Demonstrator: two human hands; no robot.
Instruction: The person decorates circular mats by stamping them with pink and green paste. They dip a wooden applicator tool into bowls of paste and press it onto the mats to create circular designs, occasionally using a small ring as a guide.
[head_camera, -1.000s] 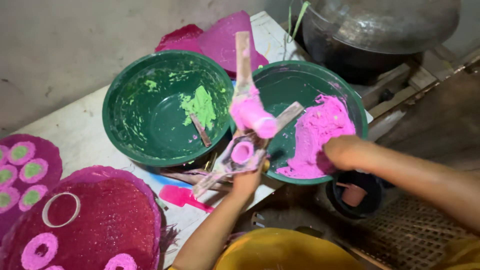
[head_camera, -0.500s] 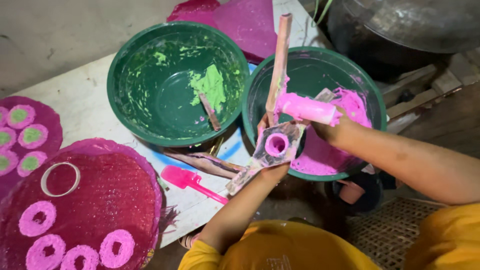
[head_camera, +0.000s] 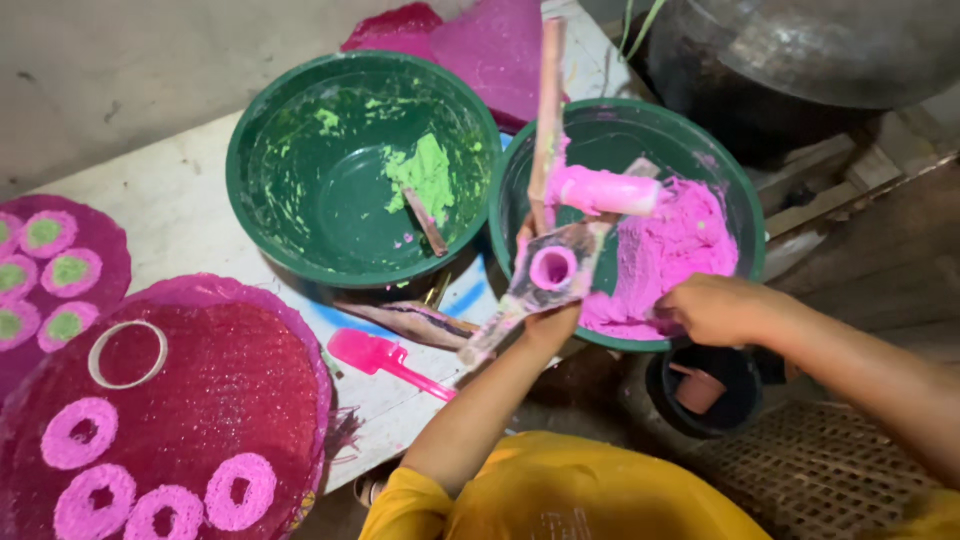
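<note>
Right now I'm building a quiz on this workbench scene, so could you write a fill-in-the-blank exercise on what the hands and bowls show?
1. The left hand holds a wooden press whose round opening is filled with ____ paste.
2. The right hand rests in the bowl of pink paste, while the other bowl holds smears of ____ paste.
3. The round mat carries pink paste shaped into ____.

Missing words: pink; green; rings
</note>
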